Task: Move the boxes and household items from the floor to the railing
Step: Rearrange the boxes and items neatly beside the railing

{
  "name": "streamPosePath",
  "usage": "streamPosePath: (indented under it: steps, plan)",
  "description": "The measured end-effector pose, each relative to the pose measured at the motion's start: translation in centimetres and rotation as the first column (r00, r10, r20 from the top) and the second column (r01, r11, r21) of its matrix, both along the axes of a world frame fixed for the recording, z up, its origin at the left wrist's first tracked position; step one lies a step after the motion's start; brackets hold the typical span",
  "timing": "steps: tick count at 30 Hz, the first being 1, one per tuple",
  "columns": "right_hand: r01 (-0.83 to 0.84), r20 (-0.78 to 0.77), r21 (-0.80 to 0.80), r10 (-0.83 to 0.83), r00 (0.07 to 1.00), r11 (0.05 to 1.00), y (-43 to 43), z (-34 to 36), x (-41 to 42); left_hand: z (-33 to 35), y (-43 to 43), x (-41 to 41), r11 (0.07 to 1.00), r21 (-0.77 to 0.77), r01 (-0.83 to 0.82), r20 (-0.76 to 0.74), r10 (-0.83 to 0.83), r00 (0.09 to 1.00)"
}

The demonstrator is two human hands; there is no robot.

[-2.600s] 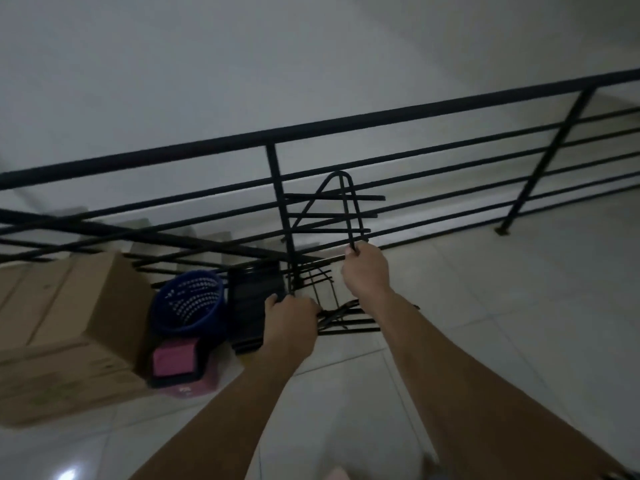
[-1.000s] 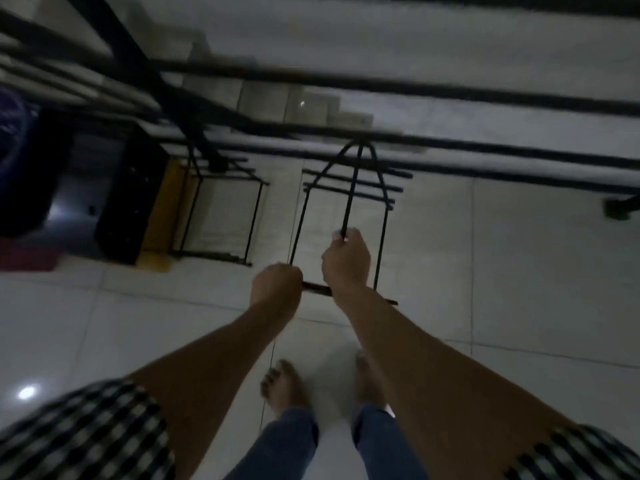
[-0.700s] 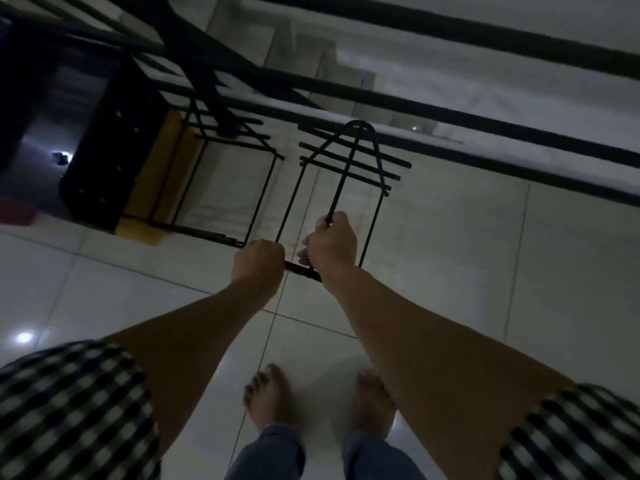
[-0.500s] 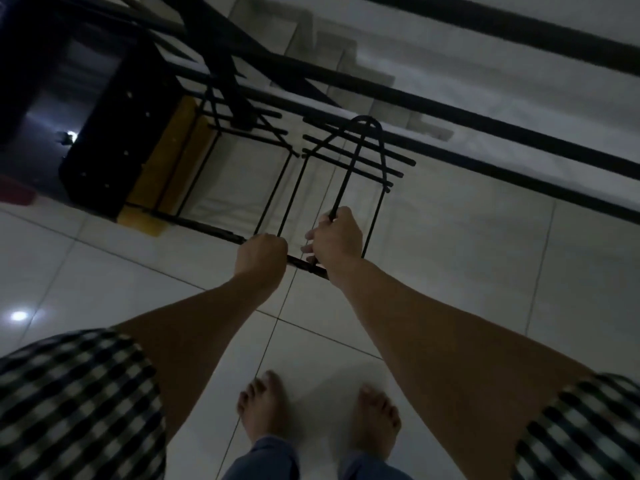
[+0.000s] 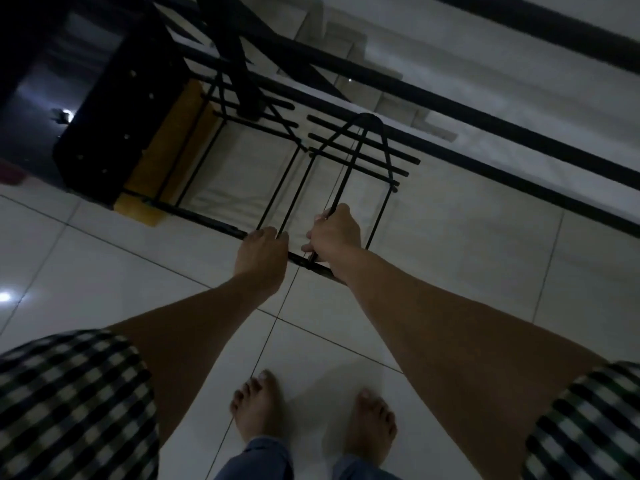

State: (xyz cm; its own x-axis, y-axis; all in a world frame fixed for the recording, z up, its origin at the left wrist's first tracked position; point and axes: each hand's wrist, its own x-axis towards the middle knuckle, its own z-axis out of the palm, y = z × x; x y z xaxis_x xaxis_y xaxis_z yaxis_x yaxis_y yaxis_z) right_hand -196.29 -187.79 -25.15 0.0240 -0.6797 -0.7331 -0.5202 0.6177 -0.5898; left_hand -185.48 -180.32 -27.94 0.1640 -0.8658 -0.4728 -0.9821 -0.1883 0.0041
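Note:
A black wire rack (image 5: 360, 161) with thin bars and an arched top end stands on the white floor against the black railing (image 5: 450, 98). My left hand (image 5: 261, 258) is closed over the rack's near bar. My right hand (image 5: 334, 237) grips one of its thin upright wires just beside it. The rack's far end lies close under the railing's lower bars.
A black box-shaped item (image 5: 114, 109) and a yellow-brown flat piece (image 5: 162, 150) sit at the railing's post, left of the rack. Stairs (image 5: 346, 39) drop away behind the railing. My bare feet (image 5: 311, 417) stand on the tiled floor.
The view has tipped from the railing down to the floor and my feet. Both hands stay on the rack, which has shifted slightly right along the railing.

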Motion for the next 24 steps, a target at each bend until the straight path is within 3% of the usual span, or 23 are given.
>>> streamPosePath:
  steps: [4, 8, 14, 18, 24]
  plan:
    - [-0.190, -0.156, -0.038, 0.182, 0.971, 0.981, 0.4, 1.5, -0.3, 1.1, 1.4, -0.7, 1.000, 0.012, 0.016, -0.034, -0.015, 0.999]
    - [-0.328, -0.326, -0.160, 0.264, 0.908, 0.931, 2.4, 4.2, -0.5, 4.3, 3.7, -0.7, 0.995, -0.026, -0.093, -0.073, 0.091, 0.993]
    - [-0.607, -0.417, -0.254, 0.481, 0.771, 0.753, 9.5, 10.2, 2.0, 11.7, 10.6, 1.2, 0.940, -0.032, -0.340, -0.108, 0.335, 0.936]
    - [-0.742, -0.426, -0.298, 0.612, 0.666, 0.600, 15.9, 13.5, 6.0, 15.4, 17.0, 4.3, 0.854, -0.066, -0.516, -0.137, 0.504, 0.853]
    - [-0.864, -0.395, -0.253, 0.768, 0.503, 0.436, 28.8, 13.9, 13.9, 16.1, 30.5, 10.0, 0.632, -0.023, -0.775, -0.166, 0.762, 0.626]
